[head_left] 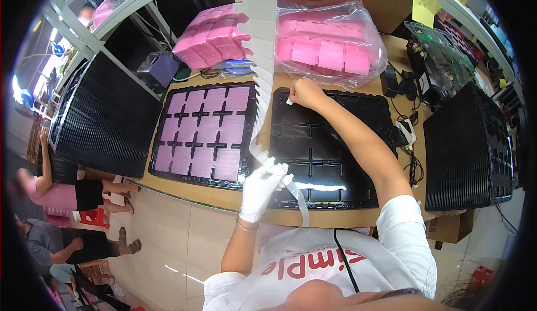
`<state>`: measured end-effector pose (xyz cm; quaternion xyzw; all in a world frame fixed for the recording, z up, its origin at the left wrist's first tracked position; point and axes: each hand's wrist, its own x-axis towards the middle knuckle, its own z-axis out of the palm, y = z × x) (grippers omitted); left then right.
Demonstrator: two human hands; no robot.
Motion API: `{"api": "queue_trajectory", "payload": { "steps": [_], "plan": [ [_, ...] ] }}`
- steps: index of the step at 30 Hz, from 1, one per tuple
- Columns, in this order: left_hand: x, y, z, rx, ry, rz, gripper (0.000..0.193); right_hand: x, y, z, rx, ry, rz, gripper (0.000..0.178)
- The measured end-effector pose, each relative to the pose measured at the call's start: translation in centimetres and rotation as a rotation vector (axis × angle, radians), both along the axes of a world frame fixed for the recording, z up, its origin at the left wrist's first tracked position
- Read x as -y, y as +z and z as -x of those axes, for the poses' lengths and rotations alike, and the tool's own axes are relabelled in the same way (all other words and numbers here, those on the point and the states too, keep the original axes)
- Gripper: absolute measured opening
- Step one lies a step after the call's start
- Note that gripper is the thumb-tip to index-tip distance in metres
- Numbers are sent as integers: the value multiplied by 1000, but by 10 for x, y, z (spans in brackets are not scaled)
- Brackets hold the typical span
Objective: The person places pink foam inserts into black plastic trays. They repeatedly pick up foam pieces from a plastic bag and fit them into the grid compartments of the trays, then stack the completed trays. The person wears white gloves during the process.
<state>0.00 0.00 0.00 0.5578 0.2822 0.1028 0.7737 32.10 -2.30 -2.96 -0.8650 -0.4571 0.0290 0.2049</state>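
My left hand (pixel 263 189), in a white glove, is closed on a long white strip with a toothed edge (pixel 262 48). The strip comes down from the top of the view, and its loose translucent tail (pixel 299 202) hangs below the glove. My bare right hand (pixel 306 94) is closed at the far left corner of a black moulded tray (pixel 330 143). A small white piece (pixel 289 102) sticks out from its fingers. To the left, a second black tray (pixel 253 115) holds pink sheets (pixel 197 121) in its compartments.
Stacked black trays (pixel 109 118) rise at the left, with another stack (pixel 467 143) at the right. Behind are a pink bundle (pixel 210 37) and a clear bag of pink pieces (pixel 330 45). Circuit boards (pixel 442 53) and cables (pixel 413 163) lie right. People sit at the far left.
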Motion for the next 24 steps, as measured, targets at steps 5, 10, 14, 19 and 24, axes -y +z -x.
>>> {"api": "queue_trajectory", "payload": {
  "steps": [5,10,14,19,24],
  "plan": [
    [4,-3,-4,19,-33,37,22,6,-1,-5,38,-28,14,15],
    [3,-4,-5,-12,-10,28,35,3,3,-1,10,-34,-1,15],
    [2,-2,-6,-6,-30,48,45,4,-3,-5,18,-8,-19,15],
    [-1,-6,-3,-15,-22,1,42,18,7,9,-379,138,-207,13],
    [-4,-11,8,34,8,-18,45,65,20,57,-1502,88,-885,7]
  ]
}}
